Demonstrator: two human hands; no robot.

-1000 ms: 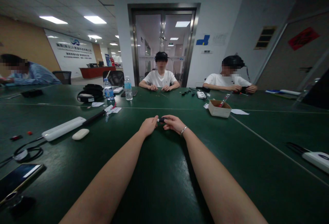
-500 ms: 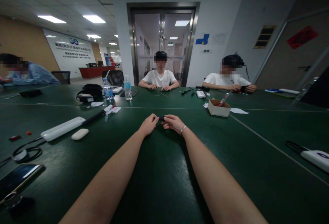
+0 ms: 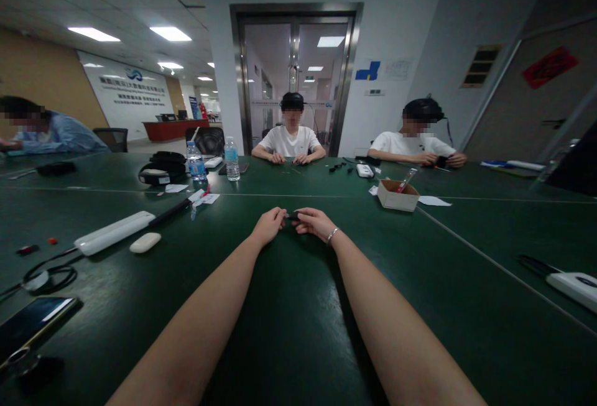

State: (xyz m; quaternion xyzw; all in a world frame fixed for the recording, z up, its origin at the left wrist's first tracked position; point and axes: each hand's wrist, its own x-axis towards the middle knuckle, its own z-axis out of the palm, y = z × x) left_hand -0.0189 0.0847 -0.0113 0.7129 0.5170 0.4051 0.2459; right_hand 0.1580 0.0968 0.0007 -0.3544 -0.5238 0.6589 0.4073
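Note:
Both my arms stretch forward over the dark green table (image 3: 298, 306). My left hand (image 3: 268, 226) and my right hand (image 3: 314, 222) meet at the middle, fingertips pinched on a small dark object (image 3: 291, 214) held between them just above the table. The object is mostly hidden by my fingers and too small to identify. A thin bracelet sits on my right wrist.
A white bar (image 3: 114, 232) with a cable and a white oval case (image 3: 145, 242) lie at left, a phone (image 3: 32, 319) at near left. A cardboard box (image 3: 397, 195) stands at right, water bottles (image 3: 232, 159) further back. Three people sit across the table.
My hands have edged slightly away from me and closed tighter around the small dark object, which shows less than a second ago.

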